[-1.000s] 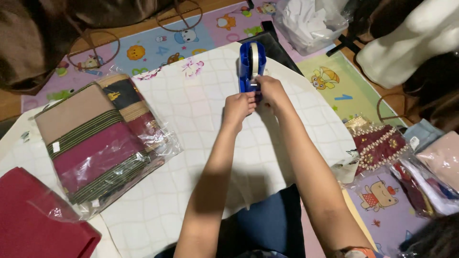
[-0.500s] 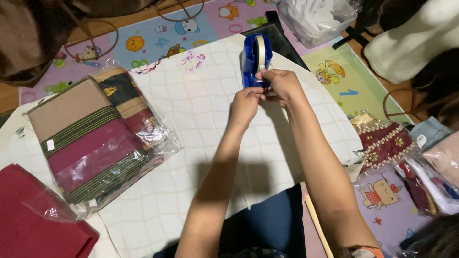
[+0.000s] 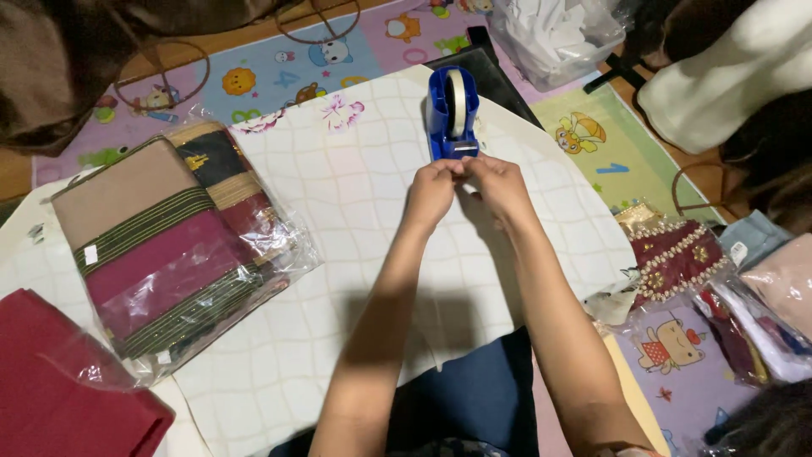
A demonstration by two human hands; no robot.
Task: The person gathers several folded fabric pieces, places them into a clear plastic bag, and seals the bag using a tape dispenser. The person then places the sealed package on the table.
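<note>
A blue tape dispenser (image 3: 452, 114) with a pale roll of tape stands on a white checked cloth (image 3: 338, 254). My left hand (image 3: 432, 193) and my right hand (image 3: 499, 182) meet just below its cutter, fingertips pinched together on the end of the tape. The strip itself is too small to make out clearly. To the left lies a folded striped fabric in a clear plastic bag (image 3: 169, 245), beige, maroon and dark green.
A dark red folded fabric in plastic (image 3: 59, 389) lies at the bottom left. A maroon beaded fabric (image 3: 672, 258) and more bagged cloths lie at the right. A clear bag of white material (image 3: 558, 30) sits at the top. A colourful play mat (image 3: 279, 68) is underneath.
Both hands have drawn slightly back from the dispenser towards me, still pinched together at the tape's end. The view has shifted a little.
</note>
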